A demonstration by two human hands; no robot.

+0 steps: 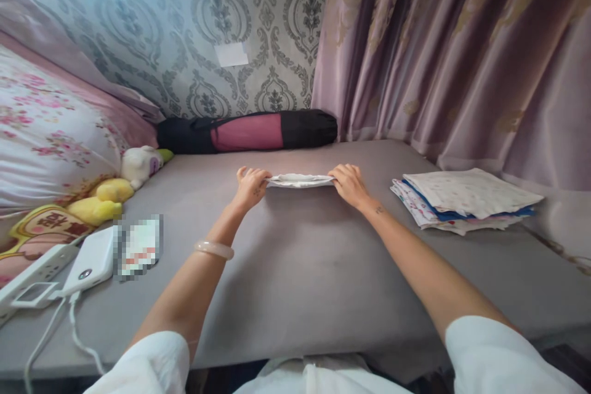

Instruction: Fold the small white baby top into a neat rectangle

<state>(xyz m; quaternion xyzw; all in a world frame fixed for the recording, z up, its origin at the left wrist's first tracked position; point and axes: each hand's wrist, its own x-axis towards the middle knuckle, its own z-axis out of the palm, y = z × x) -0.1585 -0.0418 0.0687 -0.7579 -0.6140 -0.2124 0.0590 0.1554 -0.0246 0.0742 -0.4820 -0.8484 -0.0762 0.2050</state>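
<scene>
Held level between my two hands is a white folded cloth point(300, 181), seen nearly edge-on above the grey sheet point(295, 271). The fingers of my left hand point(252, 186) pinch its left end. At its right end, my right hand point(349, 183) grips it in the same way. A soft shadow falls on the sheet below the cloth. To the right of my right hand lies a stack of folded cloths point(471, 192), with a pale patterned one on top and blue and flowered edges showing under it.
Along the wall lies a black and pink roll bag point(249, 131). Plush toys point(138, 166) and a floral pillow point(50, 123) line the left side. A white power bank point(90, 258), cables and a power strip point(39, 277) sit at front left. Curtains point(438, 43) hang on the right.
</scene>
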